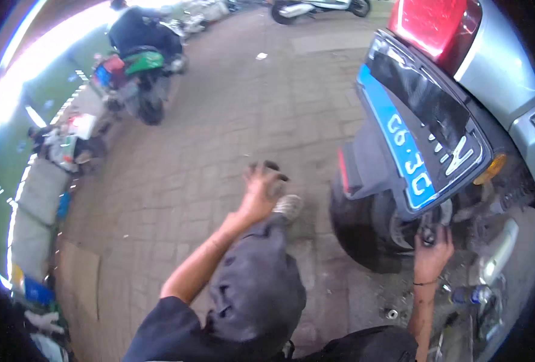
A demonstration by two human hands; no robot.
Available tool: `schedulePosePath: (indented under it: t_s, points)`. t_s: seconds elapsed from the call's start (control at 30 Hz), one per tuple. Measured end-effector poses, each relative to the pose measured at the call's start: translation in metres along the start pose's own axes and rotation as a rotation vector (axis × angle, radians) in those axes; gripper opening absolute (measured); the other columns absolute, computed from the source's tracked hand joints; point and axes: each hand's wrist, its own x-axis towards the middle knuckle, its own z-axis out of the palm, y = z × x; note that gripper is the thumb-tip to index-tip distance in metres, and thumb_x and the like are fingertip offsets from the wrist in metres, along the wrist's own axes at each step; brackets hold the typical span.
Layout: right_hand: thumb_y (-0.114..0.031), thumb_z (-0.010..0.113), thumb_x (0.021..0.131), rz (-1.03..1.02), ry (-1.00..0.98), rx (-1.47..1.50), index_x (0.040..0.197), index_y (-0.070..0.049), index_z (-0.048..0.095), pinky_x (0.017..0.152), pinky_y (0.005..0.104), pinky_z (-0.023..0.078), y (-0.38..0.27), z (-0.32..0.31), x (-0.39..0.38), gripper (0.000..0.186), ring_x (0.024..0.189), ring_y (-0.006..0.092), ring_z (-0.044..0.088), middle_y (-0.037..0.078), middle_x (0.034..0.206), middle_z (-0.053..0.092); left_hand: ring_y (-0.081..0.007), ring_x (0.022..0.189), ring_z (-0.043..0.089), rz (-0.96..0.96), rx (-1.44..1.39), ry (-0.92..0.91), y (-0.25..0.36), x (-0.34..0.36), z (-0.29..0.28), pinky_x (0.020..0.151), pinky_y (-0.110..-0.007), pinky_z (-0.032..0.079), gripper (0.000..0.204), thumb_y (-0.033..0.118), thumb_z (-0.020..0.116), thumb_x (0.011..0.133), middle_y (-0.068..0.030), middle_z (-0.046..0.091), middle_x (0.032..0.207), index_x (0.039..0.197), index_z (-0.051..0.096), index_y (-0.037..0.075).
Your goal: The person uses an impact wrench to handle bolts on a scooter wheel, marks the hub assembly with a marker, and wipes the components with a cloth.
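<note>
My left hand (262,192) is raised over the paving near my shoe (288,206). Its fingers curl around something dark and rounded, too blurred to name. My right hand (435,250) reaches to the rear wheel (364,235) of a silver scooter (497,63). At the wheel's hub its fingers close on a small dark metal part (427,235), whose kind I cannot make out. Above that hand hangs a blue licence plate (394,136), partly covered by a black strip, beneath a red tail light (427,24).
Small metal parts, including a ring-shaped piece (391,314), and tools lie on the ground by my right forearm. A silver exhaust cover (498,253) is beside the wheel. At the far left a person (144,33) is on a scooter with a green panel (144,61). A white scooter (307,8) stands far off.
</note>
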Motion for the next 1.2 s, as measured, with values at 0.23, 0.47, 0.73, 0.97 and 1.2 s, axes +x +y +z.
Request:
schedulePosePath:
  t_s: [0.23,0.47,0.73,0.97,1.2]
  points:
    - [-0.03,0.07,0.084,-0.365,-0.413,-0.476,0.129,-0.002,0.06,0.1,0.0513,0.046,0.046,-0.014,-0.005,0.055,0.111,0.0432,0.061,0.023,0.124,0.063,-0.0336,0.116,0.047,0.105,-0.334,-0.246,-0.025,0.106,0.063,0.104,-0.048,0.038,0.017,0.014,0.073,0.085,-0.0125,0.06,0.109,0.101,0.071,0.008]
    - [-0.034,0.06,0.092,0.018,-0.473,-0.566,0.132,-0.002,0.057,0.102,0.0522,0.044,0.051,-0.073,-0.094,0.051,0.113,0.0371,0.06,0.018,0.124,0.064,-0.0341,0.112,0.05,0.394,-0.541,-0.438,-0.012,0.204,0.139,0.103,-0.046,0.038,0.014,0.014,0.068,0.09,-0.0132,0.062,0.107,0.1,0.069,0.004]
    - [-0.034,0.06,0.093,0.455,-0.319,-0.447,0.131,-0.002,0.055,0.103,0.0505,0.044,-0.029,-0.062,-0.096,0.051,0.115,0.0353,0.059,0.016,0.125,0.063,-0.0361,0.114,0.056,0.526,-0.826,-0.62,0.003,0.264,0.23,0.098,-0.044,0.044,0.021,0.014,0.07,0.089,-0.0157,0.064,0.113,0.105,0.069,0.002]
    - [-0.034,0.061,0.093,0.687,-0.273,-0.258,0.131,-0.002,0.054,0.103,0.0489,0.044,-0.043,-0.049,-0.031,0.051,0.117,0.0337,0.057,0.015,0.126,0.061,-0.0321,0.099,0.063,0.425,-1.32,-0.775,0.054,0.256,0.269,0.087,-0.042,0.05,0.024,0.014,0.068,0.091,-0.0173,0.064,0.103,0.11,0.068,0.0]
    - [-0.035,0.061,0.093,0.934,-0.189,-0.005,0.131,-0.001,0.053,0.104,0.0474,0.043,-0.027,-0.043,-0.03,0.051,0.118,0.0321,0.056,0.014,0.127,0.06,-0.0313,0.096,0.062,0.33,-1.442,-0.831,0.086,0.239,0.319,0.082,-0.042,0.051,0.033,0.023,0.067,0.094,-0.0182,0.062,0.106,0.118,0.065,0.001]
